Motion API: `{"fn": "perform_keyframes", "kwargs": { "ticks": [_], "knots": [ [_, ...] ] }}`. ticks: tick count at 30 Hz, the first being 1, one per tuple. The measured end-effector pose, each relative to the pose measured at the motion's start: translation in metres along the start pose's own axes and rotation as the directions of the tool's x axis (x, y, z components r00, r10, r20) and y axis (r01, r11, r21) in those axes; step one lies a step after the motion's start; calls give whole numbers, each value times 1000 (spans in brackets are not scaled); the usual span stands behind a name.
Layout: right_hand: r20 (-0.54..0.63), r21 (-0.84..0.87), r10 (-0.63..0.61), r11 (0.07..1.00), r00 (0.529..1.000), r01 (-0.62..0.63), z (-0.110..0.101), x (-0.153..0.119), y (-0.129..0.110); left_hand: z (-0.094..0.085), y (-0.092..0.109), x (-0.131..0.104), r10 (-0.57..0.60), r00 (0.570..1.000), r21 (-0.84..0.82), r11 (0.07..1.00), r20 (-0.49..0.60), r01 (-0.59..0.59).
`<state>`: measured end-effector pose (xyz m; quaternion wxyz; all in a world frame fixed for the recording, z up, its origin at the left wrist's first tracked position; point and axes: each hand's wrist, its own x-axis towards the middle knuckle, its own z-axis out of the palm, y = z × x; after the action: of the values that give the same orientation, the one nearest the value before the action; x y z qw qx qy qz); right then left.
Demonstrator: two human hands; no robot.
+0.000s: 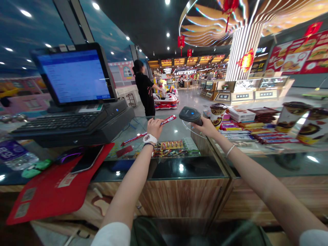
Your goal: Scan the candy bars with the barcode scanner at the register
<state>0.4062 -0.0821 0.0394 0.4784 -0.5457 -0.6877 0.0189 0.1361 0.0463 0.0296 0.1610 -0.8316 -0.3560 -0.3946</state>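
"Where's the red wrapped stick (168, 119)?"

"In the left hand (154, 127), one end poking out past the fingers, over the glass tabletop (176, 169)."

"How are those fingers?"

"Closed around it. A red-and-blue length (134, 139) shows on the hand's other side; I can't tell whether it's the same piece."

"And the right hand (206, 127)?"

"Its fingers wrap the handle of a dark scanner (191, 114), whose head is near the stick's end, not touching."

"What's around them?"

"Rightward, a printed cup (217, 114) beside wrapped snacks (237, 126). Leftward, a monitor (74, 77) above a keyboard (61, 119), and a phone (87, 159) on a red mat (58, 198). Beyond, a person in black (146, 90) stands."
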Motion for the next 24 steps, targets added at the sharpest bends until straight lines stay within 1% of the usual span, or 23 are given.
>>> {"fn": "perform_keyframes", "kwargs": {
  "ticks": [3, 5, 10, 15, 24],
  "knots": [
    [93, -108, 18, 994, 996, -7, 9, -3, -1, 0, -1, -1, -10, 1000, 8, 1000, 4, 10],
    [130, -193, 39, 981, 991, -14, 16, -5, -3, 0, -1, -2, -12, 1000, 12, 1000, -4, 12],
    [150, -325, 84, 945, 985, -31, 24, -9, -9, 0, -2, -3, 7, 1000, 12, 1000, -23, -6],
    [150, -325, 99, 945, 984, -46, 26, -10, -8, 1, -2, -2, 7, 999, 38, 999, -31, -6],
    [119, -319, 83, 947, 989, -41, 27, -10, -4, -2, 0, -1, -13, 1000, 29, 1000, 16, 13]
  ]
}}
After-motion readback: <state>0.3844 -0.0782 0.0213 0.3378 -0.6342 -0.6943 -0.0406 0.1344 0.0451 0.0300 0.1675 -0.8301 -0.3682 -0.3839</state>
